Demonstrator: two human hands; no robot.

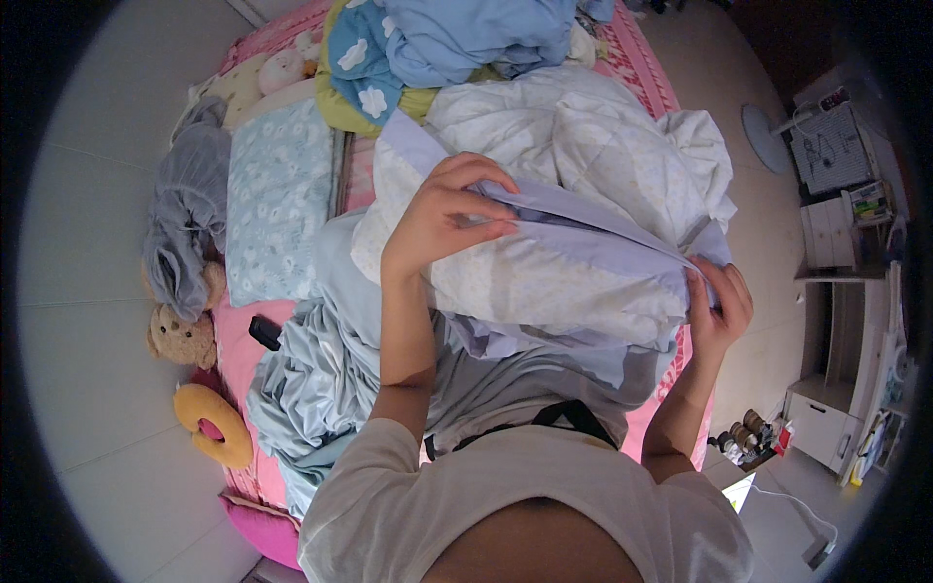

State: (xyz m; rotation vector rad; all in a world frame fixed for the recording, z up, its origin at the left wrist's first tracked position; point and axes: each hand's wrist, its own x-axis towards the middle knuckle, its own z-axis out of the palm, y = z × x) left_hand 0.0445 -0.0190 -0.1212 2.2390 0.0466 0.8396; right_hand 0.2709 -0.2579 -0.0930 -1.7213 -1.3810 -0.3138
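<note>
A white duvet cover point(544, 282) with a pale lavender border lies across the bed in front of me. Its long opening runs between my hands as a dark slit. My left hand point(442, 216) is at the left end of the slit, fingers curled over the upper edge and thumb by the lower one. At the right end, my right hand point(719, 303) pinches the lavender border between thumb and fingers. Bunched white bedding point(622, 136) with a faint pattern rises just beyond the slit.
Rumpled light-blue bedding point(311, 374) and a small black object point(264, 332) lie left. Beyond are a blue patterned pillow point(282, 199), grey cloth point(185, 209), a teddy bear point(182, 335) and a yellow neck pillow point(211, 425). Blue bedding point(476, 39) is piled at the far end. White shelving point(841, 389) stands right.
</note>
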